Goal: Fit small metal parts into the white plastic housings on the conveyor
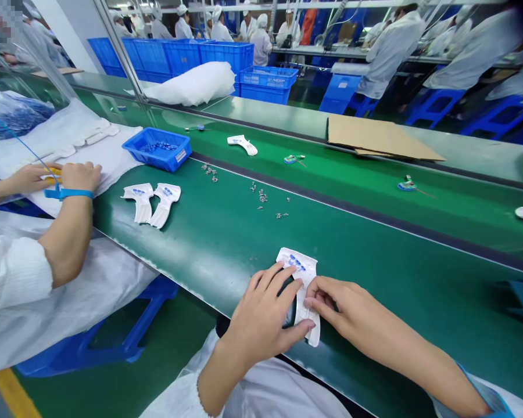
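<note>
A white curved plastic shell (308, 296) with blue parts in its upper end lies on the green bench in front of me. My left hand (268, 310) holds it from the left, fingers over its upper part and thumb against its lower part. At the shell's right edge is my right hand (335, 299), thumb and forefinger pinched together over it; anything between them is too small to make out. Farther left lie two similar white shells (165, 203), side by side. Small metal screws (262, 196) are scattered in little groups beyond my hands.
A blue bin (157, 148) of small blue parts stands at the left, beside a co-worker's hands (81, 177) with an orange-handled tool. Past the dark strip, a green belt carries another shell (243, 144) and small wired parts (293, 159). Cardboard sheets (379, 136) lie behind.
</note>
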`<state>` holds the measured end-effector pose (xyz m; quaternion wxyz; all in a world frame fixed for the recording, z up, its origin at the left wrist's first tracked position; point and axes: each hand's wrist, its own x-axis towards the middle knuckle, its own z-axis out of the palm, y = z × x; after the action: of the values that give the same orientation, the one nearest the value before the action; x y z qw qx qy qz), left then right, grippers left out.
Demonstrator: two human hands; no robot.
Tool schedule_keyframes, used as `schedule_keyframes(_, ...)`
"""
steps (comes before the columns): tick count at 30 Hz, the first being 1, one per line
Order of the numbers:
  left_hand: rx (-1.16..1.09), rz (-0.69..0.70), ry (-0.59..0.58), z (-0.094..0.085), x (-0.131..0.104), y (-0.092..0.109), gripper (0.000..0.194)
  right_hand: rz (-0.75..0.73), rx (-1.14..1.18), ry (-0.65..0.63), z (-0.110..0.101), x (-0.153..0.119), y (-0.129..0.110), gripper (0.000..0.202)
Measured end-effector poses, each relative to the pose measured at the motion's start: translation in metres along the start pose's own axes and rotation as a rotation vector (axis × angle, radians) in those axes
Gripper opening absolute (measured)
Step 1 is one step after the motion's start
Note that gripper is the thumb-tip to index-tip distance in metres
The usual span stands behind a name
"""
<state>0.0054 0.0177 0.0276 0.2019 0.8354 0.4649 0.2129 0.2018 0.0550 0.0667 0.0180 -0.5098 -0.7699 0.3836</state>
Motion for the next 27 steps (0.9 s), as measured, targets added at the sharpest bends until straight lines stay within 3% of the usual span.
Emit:
schedule_keyframes(8, 0.013, 0.000, -0.023, -0.001, -0.001, -0.001, 0.057, 0.096, -0.071, 0.017, 0.003, 0.001, 0.000, 0.018)
schedule_keyframes(12, 0.021, -0.020, -0.024, 0.001, -0.001, 0.000, 0.057, 0.072, -0.025, -0.033, -0.013, 0.009, 0.003, 0.017)
schedule_keyframes(14, 0.021, -0.038, -0.017, 0.002, -0.001, 0.001, 0.056, -0.009, -0.013, 0.048, -0.027, 0.024, 0.006, 0.020)
schedule_keyframes(18, 0.015, -0.049, -0.004, 0.002, -0.001, 0.001, 0.055, -0.203, -0.170, 0.367, -0.044, 0.081, 0.017, 0.027)
schedule_keyframes(23, -0.012, -0.054, 0.007, 0.003, -0.002, -0.001, 0.054, -0.215, -0.389, 0.369, -0.041, 0.147, 0.023, 0.025)
schedule_keyframes(27, -0.033, -0.061, 0.014, 0.005, -0.004, -0.002, 0.052, -0.122, -0.490, 0.355, -0.043, 0.157, 0.022, 0.020)
